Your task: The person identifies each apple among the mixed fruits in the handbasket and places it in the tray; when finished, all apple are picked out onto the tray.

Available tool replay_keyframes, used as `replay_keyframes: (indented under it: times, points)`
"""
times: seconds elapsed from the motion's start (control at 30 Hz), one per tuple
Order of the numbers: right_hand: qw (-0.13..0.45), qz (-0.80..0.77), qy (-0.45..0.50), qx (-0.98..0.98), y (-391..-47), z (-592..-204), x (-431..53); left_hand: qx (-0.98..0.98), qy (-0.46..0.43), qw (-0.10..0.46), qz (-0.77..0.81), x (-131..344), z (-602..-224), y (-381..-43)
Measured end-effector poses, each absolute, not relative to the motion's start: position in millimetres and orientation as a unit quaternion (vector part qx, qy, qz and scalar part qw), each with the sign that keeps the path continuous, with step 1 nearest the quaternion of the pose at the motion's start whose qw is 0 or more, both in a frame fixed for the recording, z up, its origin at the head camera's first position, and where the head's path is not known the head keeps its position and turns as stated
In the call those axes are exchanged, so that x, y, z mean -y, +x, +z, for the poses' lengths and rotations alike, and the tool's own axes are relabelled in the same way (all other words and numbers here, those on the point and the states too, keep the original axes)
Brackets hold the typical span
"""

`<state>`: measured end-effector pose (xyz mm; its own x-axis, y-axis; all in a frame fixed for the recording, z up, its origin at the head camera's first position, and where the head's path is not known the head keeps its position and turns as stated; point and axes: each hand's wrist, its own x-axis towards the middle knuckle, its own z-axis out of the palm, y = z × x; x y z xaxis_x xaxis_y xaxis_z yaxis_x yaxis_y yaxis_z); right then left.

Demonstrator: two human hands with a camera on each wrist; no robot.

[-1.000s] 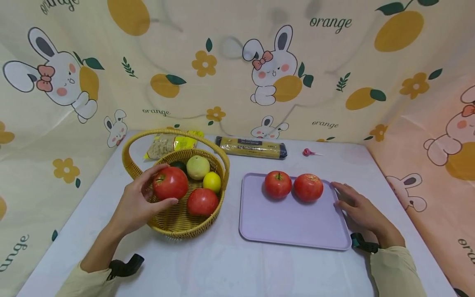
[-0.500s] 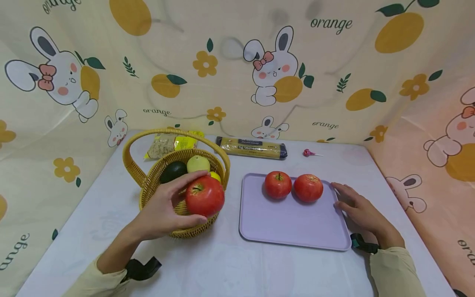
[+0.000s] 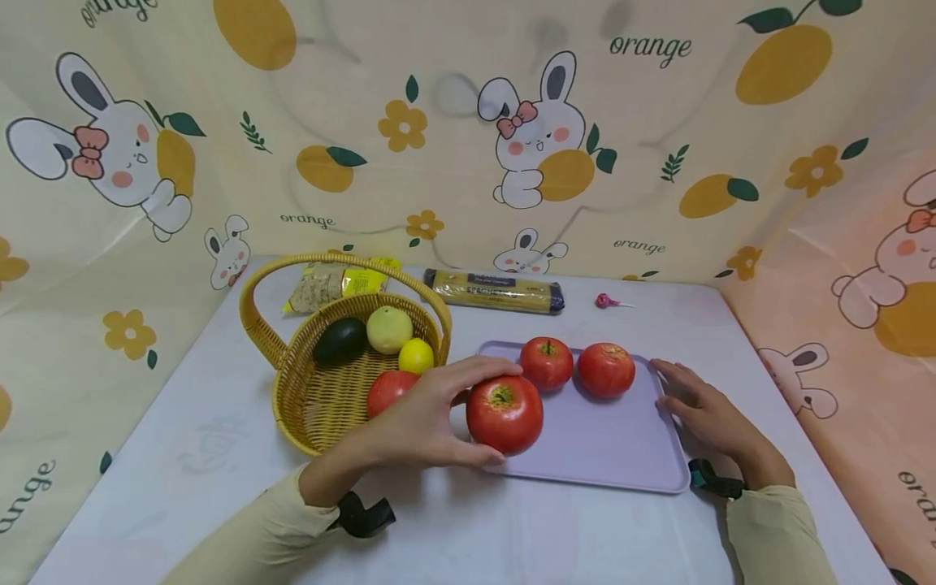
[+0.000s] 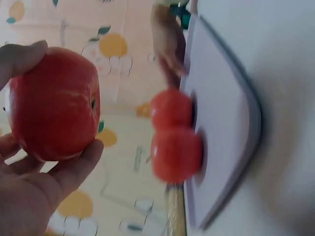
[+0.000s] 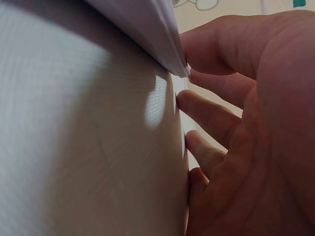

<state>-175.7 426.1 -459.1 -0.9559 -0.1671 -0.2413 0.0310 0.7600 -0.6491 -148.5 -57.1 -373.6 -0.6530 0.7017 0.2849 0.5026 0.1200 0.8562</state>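
My left hand (image 3: 417, 418) grips a red apple (image 3: 504, 415), thumb on the near side and fingers on the far side. In the head view, that apple overlaps the left part of a pale purple tray (image 3: 600, 463); the left wrist view shows the held apple (image 4: 56, 105) raised off the tray. Two more red apples, one (image 3: 546, 364) left of the other (image 3: 605, 370), sit along the tray's back edge. My right hand (image 3: 709, 414) touches the tray's right rim, its thumb (image 5: 211, 51) against the edge with fingers loosely bent.
At left, a wicker basket (image 3: 332, 406) with a tall handle holds a partly hidden red apple (image 3: 386, 392), a dark green avocado-like fruit (image 3: 340, 341), a pale green round fruit (image 3: 390, 329) and a lemon (image 3: 416, 357). Behind lie a yellow bag (image 3: 329, 284), spaghetti (image 3: 495, 291) and a lollipop (image 3: 603, 301).
My left hand has carried the apple out of the basket and rightward to the tray's left side. The right hand stays at the tray's right rim.
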Motion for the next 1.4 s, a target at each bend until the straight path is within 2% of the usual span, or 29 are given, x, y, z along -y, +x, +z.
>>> replay_keyframes:
  times: [0.47,0.7,1.1,1.4]
  points:
    - [0.151,-0.344,-0.026,-0.926,-175,-461,-423,-0.73,0.443,0.15,0.499,-26,-403,-156]
    - [0.15,-0.341,-0.026,-0.928,-175,-462,-423,-0.759,0.446,0.128,0.457,-53,-413,-159]
    - [0.145,-0.341,-0.031,-0.928,-176,-460,-423,-0.783,0.385,0.184,0.452,-86,-425,-165]
    - [0.146,-0.344,-0.035,-0.927,-176,-458,-424,-0.802,0.341,0.184,0.454,-110,-437,-165]
